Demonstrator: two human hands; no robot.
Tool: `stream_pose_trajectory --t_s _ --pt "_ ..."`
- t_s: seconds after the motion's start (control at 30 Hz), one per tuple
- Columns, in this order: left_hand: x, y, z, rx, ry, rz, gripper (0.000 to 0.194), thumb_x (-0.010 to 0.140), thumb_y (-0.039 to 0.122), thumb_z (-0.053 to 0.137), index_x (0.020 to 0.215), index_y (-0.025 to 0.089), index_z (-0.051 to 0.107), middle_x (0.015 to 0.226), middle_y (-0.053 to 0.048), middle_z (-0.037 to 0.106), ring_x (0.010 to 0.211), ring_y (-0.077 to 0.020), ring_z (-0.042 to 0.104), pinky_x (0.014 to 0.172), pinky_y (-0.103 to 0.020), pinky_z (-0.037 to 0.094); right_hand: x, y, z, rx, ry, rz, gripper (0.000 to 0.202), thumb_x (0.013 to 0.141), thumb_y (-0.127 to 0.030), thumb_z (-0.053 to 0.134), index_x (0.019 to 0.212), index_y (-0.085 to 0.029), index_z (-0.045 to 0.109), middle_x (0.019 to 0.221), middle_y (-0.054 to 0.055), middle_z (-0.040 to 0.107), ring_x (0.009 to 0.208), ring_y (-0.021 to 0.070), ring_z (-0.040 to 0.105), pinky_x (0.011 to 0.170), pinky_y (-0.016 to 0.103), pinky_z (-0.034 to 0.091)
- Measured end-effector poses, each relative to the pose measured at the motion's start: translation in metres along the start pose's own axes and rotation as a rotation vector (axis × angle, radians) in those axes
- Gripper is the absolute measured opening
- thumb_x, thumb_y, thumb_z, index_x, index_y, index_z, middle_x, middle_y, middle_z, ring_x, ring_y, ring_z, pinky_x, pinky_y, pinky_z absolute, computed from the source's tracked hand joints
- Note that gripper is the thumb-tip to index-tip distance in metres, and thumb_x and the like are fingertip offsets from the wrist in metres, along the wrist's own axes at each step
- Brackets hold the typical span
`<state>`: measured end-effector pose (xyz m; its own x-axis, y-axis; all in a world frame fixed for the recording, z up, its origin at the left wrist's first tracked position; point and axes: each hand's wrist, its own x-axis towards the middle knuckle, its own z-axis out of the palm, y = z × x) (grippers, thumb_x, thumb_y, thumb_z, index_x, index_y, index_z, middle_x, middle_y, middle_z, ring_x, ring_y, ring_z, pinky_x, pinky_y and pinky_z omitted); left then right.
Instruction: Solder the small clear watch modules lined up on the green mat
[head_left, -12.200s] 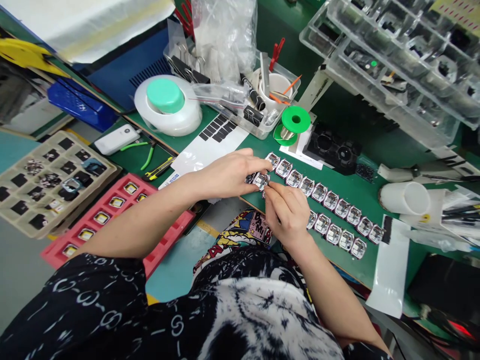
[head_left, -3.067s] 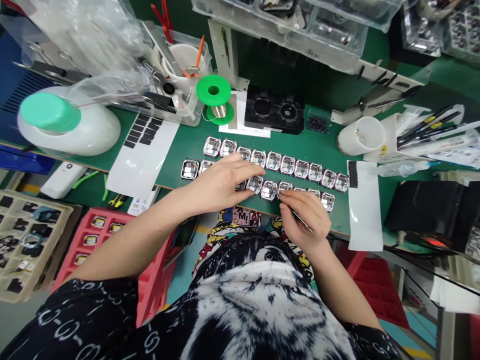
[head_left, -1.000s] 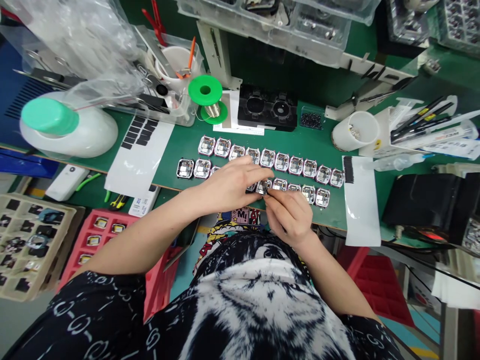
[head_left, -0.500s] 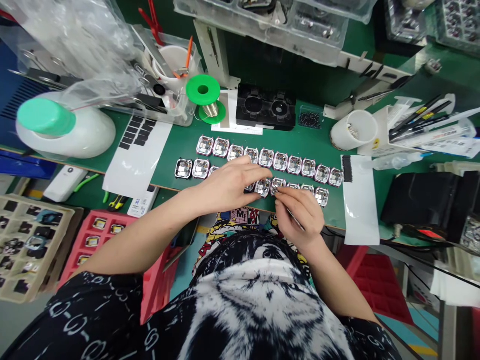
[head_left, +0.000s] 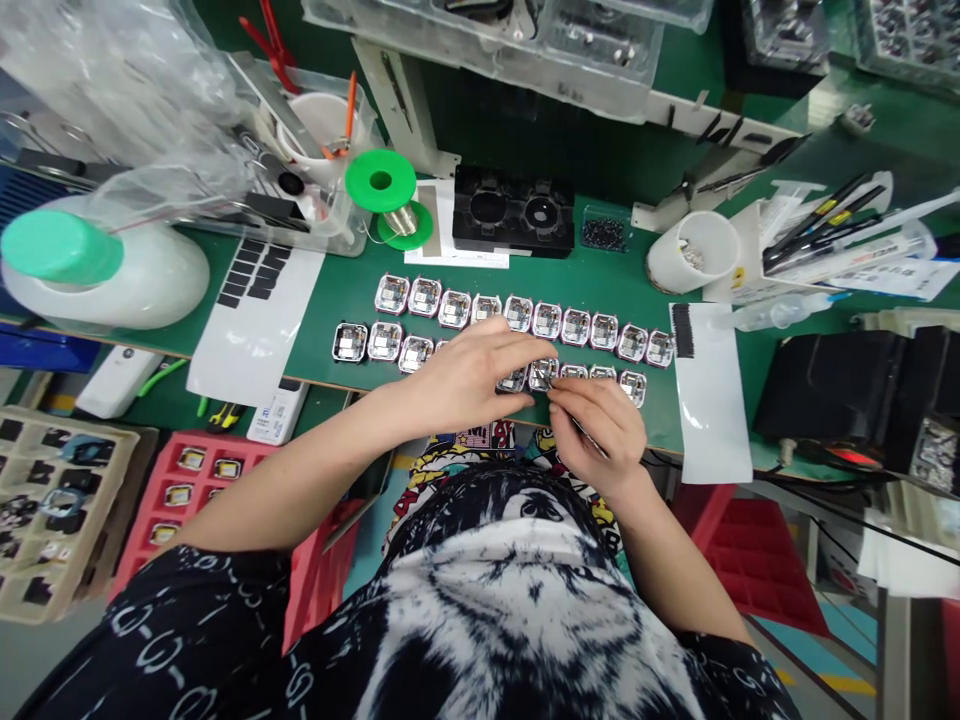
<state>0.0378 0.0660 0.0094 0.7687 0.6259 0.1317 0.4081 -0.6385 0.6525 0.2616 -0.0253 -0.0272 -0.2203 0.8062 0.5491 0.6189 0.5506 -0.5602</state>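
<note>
Two rows of small square watch-like cases with exposed electronics lie on the green mat (head_left: 315,345). My left hand (head_left: 469,375) reaches over the front row, thumb and fingers apart around the case area, its fingertips close to one case (head_left: 543,375). My right hand (head_left: 600,425) is closed in a pinch on thin tweezers (head_left: 590,436), whose tip touches or hovers just over that same case. The back row, with a case (head_left: 517,313) near its middle, is partly covered by my left hand.
A green wire spool (head_left: 381,180), a black fixture (head_left: 514,212) and a small box of black parts (head_left: 604,232) stand behind the rows. White sheets (head_left: 255,330) flank them. A white cup (head_left: 691,252) is at right, a white bottle (head_left: 112,270) at left.
The view has shifted slightly. My left hand has moved a little right along the front row, from one case to the neighbouring one; the tweezers' tip now shows over a case.
</note>
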Motion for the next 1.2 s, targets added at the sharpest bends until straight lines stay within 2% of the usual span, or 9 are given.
stream_pose_trajectory --t_s 0.2,0.4,0.7,0.97,1.2 --pt "0.006 0.001 0.006 0.049 -0.002 -0.009 0.043 0.095 0.024 0.067 0.137 0.025 0.057 0.118 -0.004 0.072 0.101 -0.0232 0.054 0.089 -0.035 0.045 -0.001 0.001 0.0 -0.004 -0.022 -0.03 0.041 0.082 -0.004 0.073 0.119 -0.022 0.069 0.117 0.007 0.076 0.103 0.0221 0.072 0.085 0.041 0.061" --pt "0.01 0.001 0.008 0.087 -0.001 -0.013 0.043 0.094 0.022 0.067 0.136 0.024 0.058 0.11 -0.004 0.072 0.098 -0.0236 0.052 0.086 -0.036 0.043 -0.004 0.002 0.001 -0.07 -0.053 -0.082 0.045 0.085 -0.007 0.072 0.126 -0.023 0.067 0.121 0.007 0.076 0.103 0.0225 0.071 0.083 0.041 0.06" --pt "0.013 0.0 0.008 0.069 -0.014 -0.015 0.041 0.093 0.021 0.066 0.134 0.024 0.06 0.11 -0.004 0.072 0.1 -0.0239 0.053 0.088 -0.037 0.043 -0.006 0.004 0.003 -0.096 -0.074 -0.103 0.047 0.086 -0.008 0.072 0.13 -0.024 0.066 0.123 0.008 0.075 0.105 0.0233 0.071 0.083 0.041 0.06" --pt "0.015 0.0 0.006 0.053 -0.033 -0.013 0.041 0.094 0.024 0.068 0.134 0.024 0.06 0.113 -0.004 0.072 0.101 -0.0239 0.053 0.089 -0.036 0.043 -0.004 0.002 0.004 -0.099 0.037 -0.091 0.05 0.084 -0.004 0.073 0.13 -0.021 0.065 0.12 0.01 0.076 0.102 0.0228 0.073 0.082 0.04 0.062" --pt "0.015 0.0 0.005 0.053 -0.046 -0.02 0.043 0.093 0.024 0.069 0.135 0.024 0.06 0.114 -0.004 0.072 0.104 -0.0238 0.053 0.091 -0.036 0.044 -0.006 0.001 0.004 -0.095 0.1 -0.014 0.039 0.084 -0.007 0.071 0.119 -0.023 0.069 0.111 0.007 0.078 0.097 0.0214 0.075 0.08 0.039 0.062"
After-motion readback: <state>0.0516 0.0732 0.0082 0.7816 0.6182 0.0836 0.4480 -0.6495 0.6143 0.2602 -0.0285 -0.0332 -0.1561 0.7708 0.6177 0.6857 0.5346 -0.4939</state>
